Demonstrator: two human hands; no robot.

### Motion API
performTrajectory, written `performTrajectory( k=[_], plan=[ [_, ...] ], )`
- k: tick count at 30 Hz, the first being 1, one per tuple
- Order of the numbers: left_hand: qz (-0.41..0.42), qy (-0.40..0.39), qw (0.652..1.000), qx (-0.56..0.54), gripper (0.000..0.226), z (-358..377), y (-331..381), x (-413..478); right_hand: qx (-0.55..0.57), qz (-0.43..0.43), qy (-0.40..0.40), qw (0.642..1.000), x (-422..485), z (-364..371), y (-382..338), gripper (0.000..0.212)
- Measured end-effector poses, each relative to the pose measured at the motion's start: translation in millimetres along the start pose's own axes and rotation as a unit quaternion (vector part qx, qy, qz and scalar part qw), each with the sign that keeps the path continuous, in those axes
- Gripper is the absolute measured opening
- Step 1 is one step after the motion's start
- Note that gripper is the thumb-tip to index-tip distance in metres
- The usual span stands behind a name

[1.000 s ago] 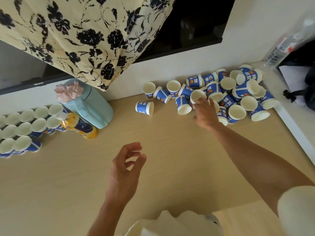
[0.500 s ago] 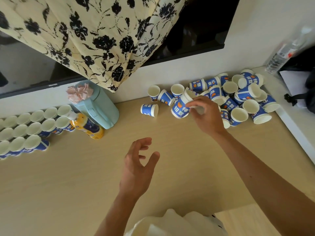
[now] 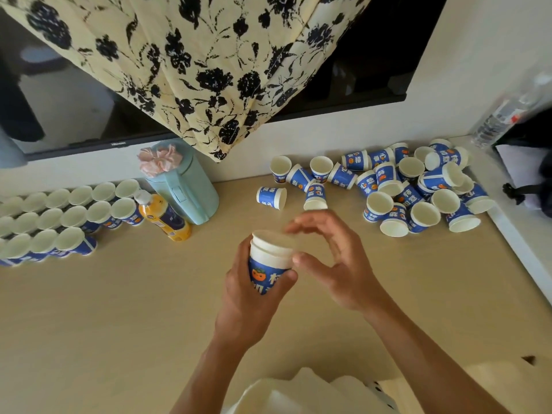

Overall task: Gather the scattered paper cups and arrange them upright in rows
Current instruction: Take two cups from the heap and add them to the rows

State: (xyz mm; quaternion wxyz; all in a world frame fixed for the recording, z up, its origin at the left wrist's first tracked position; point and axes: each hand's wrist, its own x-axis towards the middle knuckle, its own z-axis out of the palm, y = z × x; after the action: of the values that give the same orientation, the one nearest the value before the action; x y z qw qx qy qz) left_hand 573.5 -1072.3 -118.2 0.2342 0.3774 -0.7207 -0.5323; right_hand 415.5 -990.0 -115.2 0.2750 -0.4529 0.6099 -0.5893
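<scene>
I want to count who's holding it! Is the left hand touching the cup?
Touching. The head view shows the left hand wrapped around the blue side of the cup, thumb pressed on its front, with no gap.

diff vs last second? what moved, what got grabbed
The right hand pulled back from the cup pile with nested cups, bringing them to the table's middle. The left hand came up and now grips them around the blue wall; the right is open beside the rim. The upright rows, juice bottle and teal jug stayed put.
</scene>
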Motion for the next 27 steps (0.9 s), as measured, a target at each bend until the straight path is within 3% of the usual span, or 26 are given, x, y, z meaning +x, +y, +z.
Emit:
performTrajectory(
  k=[3,5,12,20,24,27],
  plan=[
    [0.009,0.013,1.0,-0.012,0.049,-3.9,0.4,-2.7,0.031,0.088,-0.026,0.995,2.9,5.0,11.1,0.081],
    [0.018,0.013,1.0,-0.022,0.052,-7.4,-0.8,-2.9,0.049,0.151,-0.08,0.984,3.4,14.8,16.6,0.09],
    [0.024,0.044,0.999,-0.021,0.066,-35.0,-17.3,-5.1,0.107,0.166,-0.073,0.978,8.9,62.3,16.5,0.059],
    [-0.018,0.079,0.995,-0.054,0.064,-89.1,-46.5,-16.6,0.152,0.156,-0.076,0.973,28.3,129.3,11.4,0.063],
    [-0.052,0.107,0.992,-0.047,0.062,-125.0,-70.0,-27.3,0.229,0.164,-0.052,0.958,47.0,168.4,2.3,0.087],
    [-0.074,0.156,0.984,-0.036,0.063,-156.1,-91.2,-36.1,0.248,0.171,-0.052,0.952,59.6,200.9,-4.1,0.088]
  ],
)
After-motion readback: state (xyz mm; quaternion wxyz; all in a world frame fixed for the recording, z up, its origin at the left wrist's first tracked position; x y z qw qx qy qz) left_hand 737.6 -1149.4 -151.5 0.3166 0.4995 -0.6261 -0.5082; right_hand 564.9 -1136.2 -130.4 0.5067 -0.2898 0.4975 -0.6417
